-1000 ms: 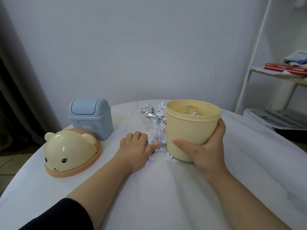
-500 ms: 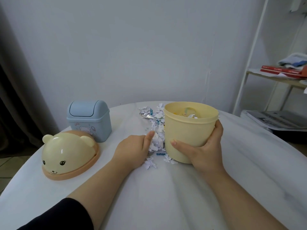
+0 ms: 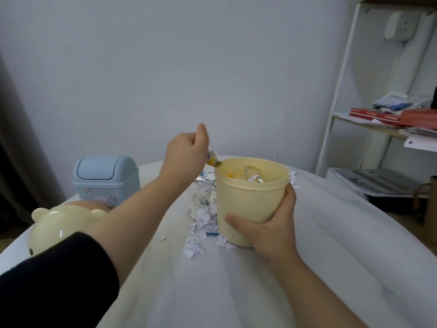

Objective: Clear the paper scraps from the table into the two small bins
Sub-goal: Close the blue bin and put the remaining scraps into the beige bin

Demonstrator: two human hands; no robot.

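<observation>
Yellow bin (image 3: 248, 204): lid off, upright at centre, some wrappers already inside
Right hand (image 3: 272, 228): curled round its near side, steadying it
Left hand (image 3: 186, 150): raised over the bin's left rim, fingers closed, pinching one scrap (image 3: 212, 160)
Paper scraps (image 3: 201, 221): heap lying just left of the bin, a few at far right
Progress: begun, I judge; most of the heap left
Blue bin (image 3: 105, 178): far left, flap closed, contents hidden
Bear lid (image 3: 59, 226): near left
Table (image 3: 236, 292): white creased cloth; pale wall, shelf (image 3: 369, 129) far right
</observation>
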